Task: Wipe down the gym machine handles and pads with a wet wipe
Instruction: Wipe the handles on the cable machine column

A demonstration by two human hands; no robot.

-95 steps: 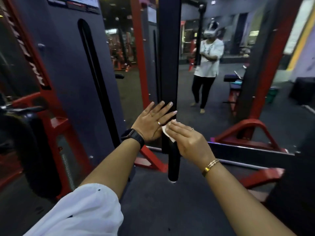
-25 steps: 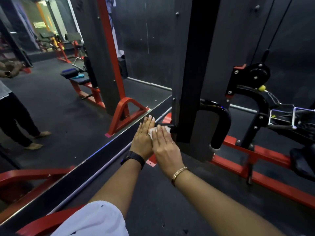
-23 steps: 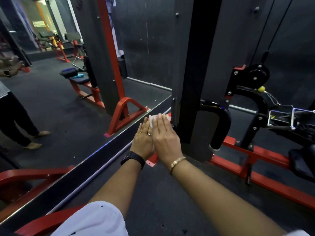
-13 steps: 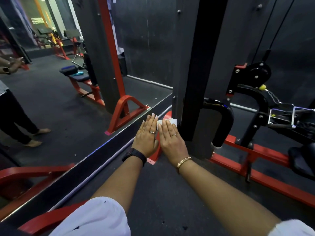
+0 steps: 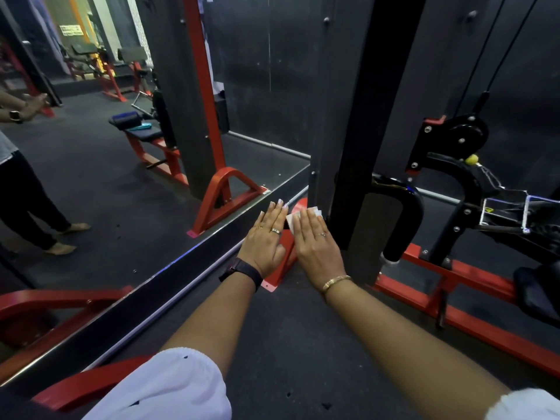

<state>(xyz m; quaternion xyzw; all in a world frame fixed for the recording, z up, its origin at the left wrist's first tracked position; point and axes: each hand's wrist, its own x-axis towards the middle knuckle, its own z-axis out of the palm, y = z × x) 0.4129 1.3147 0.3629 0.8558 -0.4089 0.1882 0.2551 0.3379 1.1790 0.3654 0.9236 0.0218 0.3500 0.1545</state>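
Flatly, right hand covers wet wipe; left hand alongside.

I am finding no text here that I can read. A white notice is showing in the mirror at the upper left, and its dark lines of print are coming out too small and blurred to make out. A small yellow sticker is sitting on the black machine frame at the right, and I am not managing to tell what its marking says.
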